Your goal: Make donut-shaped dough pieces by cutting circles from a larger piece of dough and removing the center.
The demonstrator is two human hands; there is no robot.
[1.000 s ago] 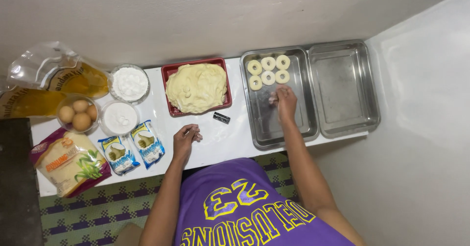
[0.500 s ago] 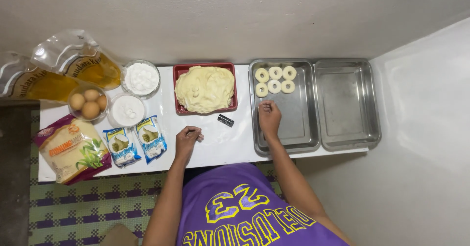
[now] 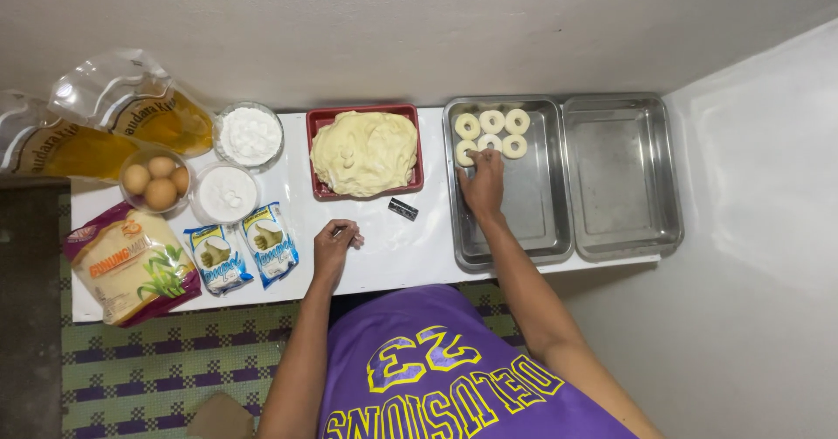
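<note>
Here, dough rings [image 3: 491, 133] at right hand [image 3: 483, 184] fingertips, left hand [image 3: 335, 243] well apart

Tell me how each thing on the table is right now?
Left tray: holds six dough rings at its far end.
Right tray: empty.
Red tray: full of dough.
Egg bowl: holds eggs.
Two powder bowls: filled.
Oil bags: part full.
Right hand: on a ring.
Left hand: curled, resting on table.
</note>
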